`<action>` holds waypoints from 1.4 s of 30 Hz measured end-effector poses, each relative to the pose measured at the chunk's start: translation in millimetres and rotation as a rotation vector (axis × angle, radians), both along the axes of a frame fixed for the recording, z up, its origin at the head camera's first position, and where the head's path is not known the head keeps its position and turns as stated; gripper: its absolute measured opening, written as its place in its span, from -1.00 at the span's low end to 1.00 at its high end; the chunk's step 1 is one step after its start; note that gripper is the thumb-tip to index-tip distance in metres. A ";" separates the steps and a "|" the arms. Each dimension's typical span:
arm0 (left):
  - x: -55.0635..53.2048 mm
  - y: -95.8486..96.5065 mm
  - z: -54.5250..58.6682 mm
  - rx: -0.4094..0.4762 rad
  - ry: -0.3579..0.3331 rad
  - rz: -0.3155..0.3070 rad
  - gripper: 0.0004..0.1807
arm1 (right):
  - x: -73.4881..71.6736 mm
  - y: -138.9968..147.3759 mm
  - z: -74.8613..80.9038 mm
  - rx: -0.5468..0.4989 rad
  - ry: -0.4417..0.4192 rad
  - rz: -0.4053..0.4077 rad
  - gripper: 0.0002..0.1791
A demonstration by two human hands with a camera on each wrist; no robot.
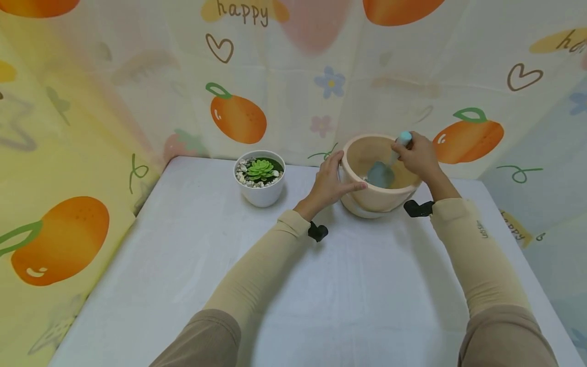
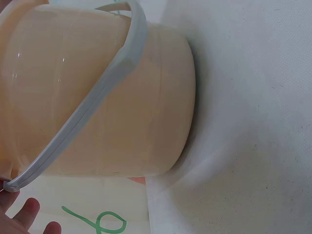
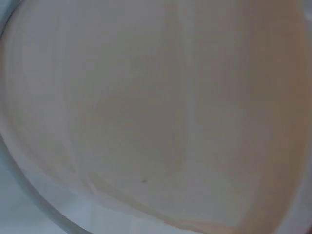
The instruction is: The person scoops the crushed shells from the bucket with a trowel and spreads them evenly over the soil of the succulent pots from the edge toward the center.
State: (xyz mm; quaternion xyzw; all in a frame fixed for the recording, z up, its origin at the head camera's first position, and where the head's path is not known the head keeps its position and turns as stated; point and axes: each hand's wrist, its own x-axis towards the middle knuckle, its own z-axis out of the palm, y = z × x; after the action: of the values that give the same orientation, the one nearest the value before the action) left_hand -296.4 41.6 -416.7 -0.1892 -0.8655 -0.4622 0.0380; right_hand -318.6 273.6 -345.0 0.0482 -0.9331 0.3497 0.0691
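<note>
While my left hand [image 1: 326, 184] rests outstretched against the rim of the peach bucket [image 1: 378, 198], my right hand [image 1: 419, 155] pinches the handle of a blue shovel [image 1: 381, 175], its blade inside. Well left, a potted succulent [image 1: 260, 170] stands on the white-covered table [image 1: 357, 295].

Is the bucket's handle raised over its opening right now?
No, the left wrist view shows the handle hanging down outside the bucket.
</note>
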 end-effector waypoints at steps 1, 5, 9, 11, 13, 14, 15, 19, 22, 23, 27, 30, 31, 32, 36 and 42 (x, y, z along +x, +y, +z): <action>-0.1 0.1 -0.1 0.002 0.001 -0.001 0.15 | -1.5 -1.9 -1.9 0.066 0.028 0.015 -0.63; -0.5 0.2 -0.1 0.002 0.000 0.002 0.15 | -8.4 -10.8 -10.7 0.193 0.072 0.075 -0.69; -0.3 0.5 -0.7 0.001 0.001 0.004 0.14 | -12.6 -22.2 -15.2 0.180 0.045 0.106 -0.67; -0.2 0.7 -1.0 0.001 0.002 0.007 0.14 | -13.9 -28.3 -14.9 0.149 0.017 0.123 -0.64; -0.5 1.2 -1.9 -0.006 0.002 0.007 0.14 | -14.1 -33.2 -14.1 0.135 -0.006 0.134 -0.61; -0.4 1.4 -2.2 -0.006 0.003 0.004 0.14 | -14.0 -35.0 -13.5 0.129 -0.015 0.140 -0.60; -0.6 1.6 -2.5 -0.010 0.004 0.002 0.14 | -14.1 -36.2 -12.9 0.123 -0.020 0.150 -0.60; -0.4 1.6 -1.6 -0.004 0.006 0.000 0.14 | -14.0 -34.9 -11.3 0.068 -0.039 0.179 -0.64; -0.5 1.1 -0.7 0.004 0.002 0.004 0.14 | -13.4 -31.2 -10.9 -0.041 -0.072 0.214 -0.67; -0.7 1.0 -0.7 0.003 0.000 0.004 0.15 | -12.9 -29.9 -11.1 -0.074 -0.082 0.223 -0.69; -1.4 1.2 -1.8 -0.002 0.003 0.005 0.15 | -12.0 -25.0 -13.4 -0.160 -0.116 0.249 -0.70; -1.5 2.2 -2.7 -0.008 0.008 0.012 0.15 | -12.0 -22.8 -14.9 -0.182 -0.129 0.240 -0.69; -1.3 2.6 -2.9 -0.008 0.007 0.013 0.14 | -11.8 -22.1 -15.2 -0.182 -0.133 0.227 -0.68; -1.2 3.0 -3.2 -0.007 0.008 0.013 0.14 | -11.7 -21.6 -15.3 -0.183 -0.137 0.212 -0.66; -0.5 3.9 -3.8 -0.009 0.008 0.004 0.14 | -11.7 -19.2 -15.5 -0.202 -0.166 0.130 -0.57; -1.0 2.2 -2.3 -0.018 0.009 0.012 0.16 | -16.2 -17.8 -16.2 -0.285 -0.209 0.092 -0.55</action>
State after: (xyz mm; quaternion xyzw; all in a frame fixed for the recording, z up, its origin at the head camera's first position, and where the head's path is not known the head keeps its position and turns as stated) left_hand -297.4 43.8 -419.0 -0.1862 -0.8705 -0.4535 0.0429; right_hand -334.8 255.9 -361.2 0.0440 -0.8731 0.4841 -0.0382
